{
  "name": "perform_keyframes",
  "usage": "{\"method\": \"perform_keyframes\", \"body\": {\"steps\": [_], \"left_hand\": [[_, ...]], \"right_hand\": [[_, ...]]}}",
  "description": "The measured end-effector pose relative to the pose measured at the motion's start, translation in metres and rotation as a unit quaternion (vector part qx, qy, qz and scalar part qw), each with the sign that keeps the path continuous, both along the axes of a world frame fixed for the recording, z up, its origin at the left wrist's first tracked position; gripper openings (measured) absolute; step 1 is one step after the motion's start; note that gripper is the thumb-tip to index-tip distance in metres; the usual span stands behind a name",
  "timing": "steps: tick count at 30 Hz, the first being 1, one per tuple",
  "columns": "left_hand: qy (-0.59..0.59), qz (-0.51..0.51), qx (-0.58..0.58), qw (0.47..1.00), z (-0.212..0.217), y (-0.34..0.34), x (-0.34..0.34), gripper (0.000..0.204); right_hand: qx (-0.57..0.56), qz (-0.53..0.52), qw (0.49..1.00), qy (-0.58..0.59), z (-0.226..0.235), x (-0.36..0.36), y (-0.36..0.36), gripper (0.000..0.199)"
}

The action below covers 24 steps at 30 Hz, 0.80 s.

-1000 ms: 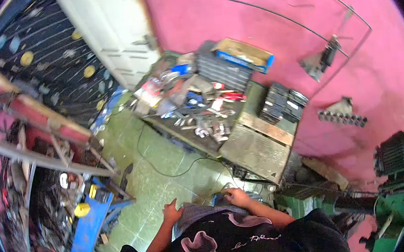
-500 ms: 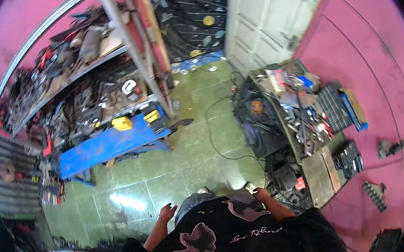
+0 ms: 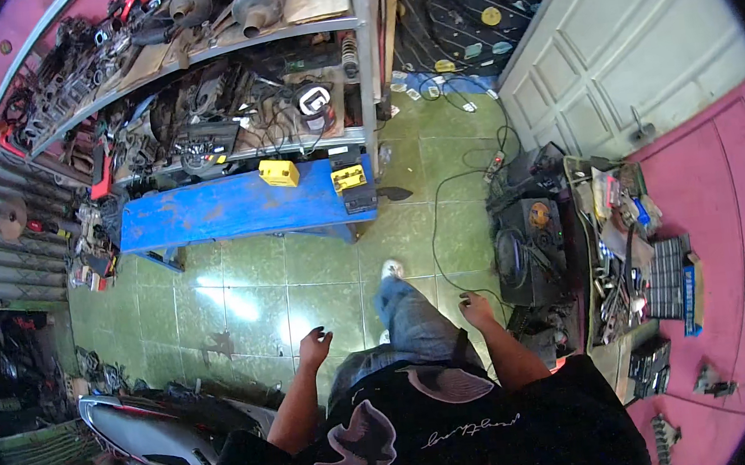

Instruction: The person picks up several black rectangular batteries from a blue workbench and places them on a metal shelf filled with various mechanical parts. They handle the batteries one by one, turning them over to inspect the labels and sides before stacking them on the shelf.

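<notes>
green tiled floor [image 3: 243, 291] lies under both hands mid-stride, between the blue bench [image 3: 234, 206] and the cluttered tool table [image 3: 628, 242]. left hand [image 3: 314, 346] and right hand [image 3: 476, 309] hang empty, fingers loosely curled, swinging free for balance since nothing is carried.

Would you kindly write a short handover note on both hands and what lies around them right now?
Left hand: empty, fingers spread, over the green tiled floor.
Right hand: empty, loosely curled, beside the black speaker box.
The person is mid-step, one shoe forward.
Blue bench with two yellow boxes lies ahead; cluttered workbench to the right.
Nothing picked up; nothing in hand yet.
</notes>
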<state>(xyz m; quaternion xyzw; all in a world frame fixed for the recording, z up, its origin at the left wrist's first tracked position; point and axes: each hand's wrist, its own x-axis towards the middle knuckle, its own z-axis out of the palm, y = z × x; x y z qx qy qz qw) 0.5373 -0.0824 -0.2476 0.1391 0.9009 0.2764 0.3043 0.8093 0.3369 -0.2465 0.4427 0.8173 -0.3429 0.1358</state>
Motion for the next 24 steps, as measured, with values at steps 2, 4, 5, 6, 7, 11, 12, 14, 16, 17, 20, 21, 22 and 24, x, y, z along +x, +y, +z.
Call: {"method": "perform_keyframes", "body": {"steps": [2,4,5,6,7,11,12,14,16,17,20,21,22,24], "left_hand": [[-0.007,0.001,-0.022,1.000,-0.002,0.031,-0.024,0.041],[0.023,0.023,-0.005,0.999,0.003,0.068,-0.048,0.037],[0.038,0.033,0.001,0.999,0.003,0.084,-0.061,0.035],[0.013,0.031,0.019,0.999,-0.001,0.099,-0.077,0.036],[0.029,0.011,0.022,0.999,-0.003,0.112,-0.089,0.038],[0.061,-0.074,-0.003,0.995,-0.020,0.176,-0.143,0.065],[0.081,-0.100,-0.015,0.992,-0.030,0.189,-0.155,0.076],[0.062,-0.126,-0.067,0.988,-0.027,0.230,-0.182,0.096],[0.081,-0.156,-0.089,0.980,-0.021,0.266,-0.205,0.108],[0.107,-0.193,-0.103,0.970,-0.017,0.284,-0.211,0.111],[0.176,-0.279,-0.136,0.934,-0.026,0.320,-0.225,0.117],[0.192,-0.296,-0.141,0.925,-0.037,0.326,-0.228,0.117],[0.209,-0.314,-0.146,0.914,-0.046,0.330,-0.231,0.117],[0.260,-0.320,-0.157,0.898,-0.067,0.335,-0.241,0.085]], "right_hand": [[0.002,0.037,0.999,-0.005,-0.007,-0.035,0.006,0.039],[0.006,0.072,0.997,-0.006,-0.016,-0.077,0.016,0.037],[-0.008,0.082,0.996,-0.021,-0.017,-0.101,0.020,0.040],[-0.015,0.093,0.995,-0.034,-0.019,-0.122,0.024,0.042],[-0.022,0.103,0.993,-0.047,-0.022,-0.144,0.027,0.043],[0.020,0.207,0.975,-0.073,-0.048,-0.240,0.048,0.062],[0.049,0.234,0.968,-0.078,-0.043,-0.267,0.048,0.070],[0.100,0.248,0.963,-0.038,-0.040,-0.318,0.052,0.088],[0.161,0.281,0.946,-0.005,-0.024,-0.363,0.048,0.093],[0.210,0.298,0.931,0.002,-0.033,-0.379,0.049,0.089],[0.276,0.311,0.909,-0.023,-0.059,-0.417,0.052,0.072],[0.284,0.309,0.907,-0.040,-0.063,-0.424,0.052,0.066],[0.261,0.318,0.909,-0.065,-0.067,-0.429,0.052,0.061],[0.218,0.328,0.913,-0.111,-0.069,-0.440,0.055,0.052]]}}
